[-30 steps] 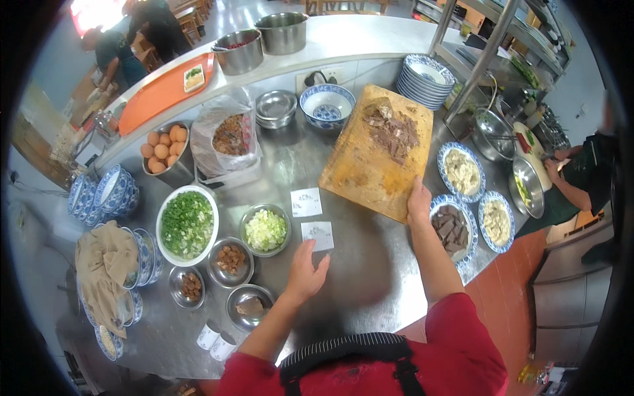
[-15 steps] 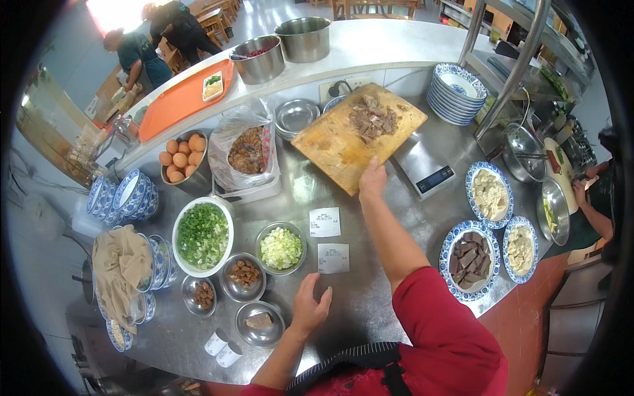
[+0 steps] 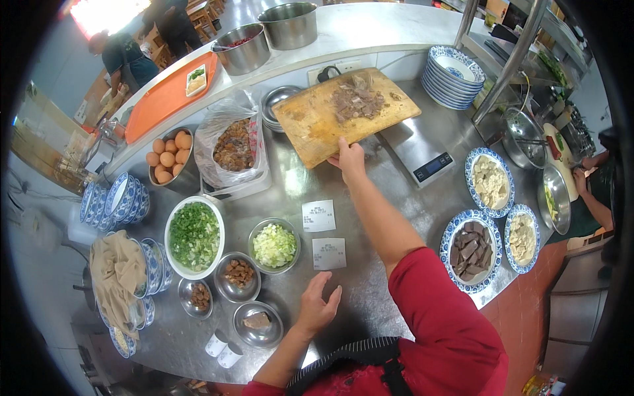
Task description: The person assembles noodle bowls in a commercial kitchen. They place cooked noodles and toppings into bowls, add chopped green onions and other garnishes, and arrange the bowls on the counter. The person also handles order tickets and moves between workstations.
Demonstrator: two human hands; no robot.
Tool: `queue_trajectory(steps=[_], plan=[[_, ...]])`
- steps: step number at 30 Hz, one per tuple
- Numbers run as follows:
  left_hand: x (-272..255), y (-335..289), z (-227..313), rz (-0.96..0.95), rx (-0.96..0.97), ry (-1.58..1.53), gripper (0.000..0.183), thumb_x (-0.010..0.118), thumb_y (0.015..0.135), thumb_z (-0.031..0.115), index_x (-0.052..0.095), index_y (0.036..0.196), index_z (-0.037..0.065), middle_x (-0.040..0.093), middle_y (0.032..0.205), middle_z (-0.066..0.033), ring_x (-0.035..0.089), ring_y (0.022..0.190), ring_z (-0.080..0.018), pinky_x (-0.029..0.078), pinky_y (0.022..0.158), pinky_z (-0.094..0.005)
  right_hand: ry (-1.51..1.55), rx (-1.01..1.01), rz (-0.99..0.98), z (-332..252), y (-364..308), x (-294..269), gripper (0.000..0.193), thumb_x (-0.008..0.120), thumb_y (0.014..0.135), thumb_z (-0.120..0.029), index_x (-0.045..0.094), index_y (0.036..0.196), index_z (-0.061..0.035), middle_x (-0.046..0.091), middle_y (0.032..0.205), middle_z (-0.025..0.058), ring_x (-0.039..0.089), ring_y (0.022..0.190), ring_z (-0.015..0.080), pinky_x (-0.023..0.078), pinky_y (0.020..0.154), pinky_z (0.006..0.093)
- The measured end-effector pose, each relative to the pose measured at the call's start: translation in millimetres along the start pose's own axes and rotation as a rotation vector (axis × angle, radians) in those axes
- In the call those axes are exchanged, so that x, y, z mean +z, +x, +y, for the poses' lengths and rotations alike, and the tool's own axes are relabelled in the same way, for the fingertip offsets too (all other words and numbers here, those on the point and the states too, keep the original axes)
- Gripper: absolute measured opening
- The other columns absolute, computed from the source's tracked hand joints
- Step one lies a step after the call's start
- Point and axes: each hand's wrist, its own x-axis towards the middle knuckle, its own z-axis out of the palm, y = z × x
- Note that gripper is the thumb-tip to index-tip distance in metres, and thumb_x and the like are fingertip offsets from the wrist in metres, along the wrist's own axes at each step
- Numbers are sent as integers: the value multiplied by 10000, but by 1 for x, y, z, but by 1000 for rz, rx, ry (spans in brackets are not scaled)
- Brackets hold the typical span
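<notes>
Cutting board (image 3: 300, 125): Slants across the far side of the table (image 3: 439, 218), overlapping steel dishes (image 3: 281, 97) at left and a kitchen scale (image 3: 426, 165) at right; cannot tell whether propped on them or held clear.
Chopped meat (image 3: 358, 100): Lies heaped on the board's farther part, leaving bare wood at the grip.
Right hand (image 3: 348, 158): Clamps the board's near edge, left of the middle, with thumb on top and fingers tucked beneath; seems placed there to support from below without touching the meat.
Right arm: Stretches forward and leftward from the red sleeve (image 3: 442, 300), almost straight, presumably because of the board's distance.
Left hand (image 3: 318, 305): Holds nothing; spreads thumb and fingers apart just short of the nearer paper slip (image 3: 329, 254), perhaps kept low to stay out of the board's way.
Left arm: Angles forward and rightward from the lower edge.
Small steel bowls (image 3: 257, 323): Sit clustered left of the empty hand, likely for easy reach.
Dark slabs (image 3: 471, 254): Fill a patterned plate at right, well apart from the board.
</notes>
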Motion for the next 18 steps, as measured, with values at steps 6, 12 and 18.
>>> queue_trajectory(steps=[6,12,18], plan=[[0,-2,2,-4,-16,-44,338,643,751,103,542,1045,-31,572,1018,-194,574,920,-309,455,815,-342,9,8,-57,0,-1,4,347,488,886,-256,477,983,77,585,885,169,630,735,227,547,606,323],[-4,0,7,-14,-3,-63,343,641,752,83,533,1057,-31,569,1016,-184,576,910,-289,459,802,-339,82,117,-139,-15,-4,-7,490,427,895,-402,455,1077,51,572,902,188,618,794,288,532,651,368],[-10,1,11,-62,7,-36,367,618,776,67,516,1121,-6,574,1036,-113,565,919,-174,445,793,-286,3,171,-16,-19,-27,-26,585,391,898,-452,356,1245,18,439,1207,184,594,887,296,520,661,381]])
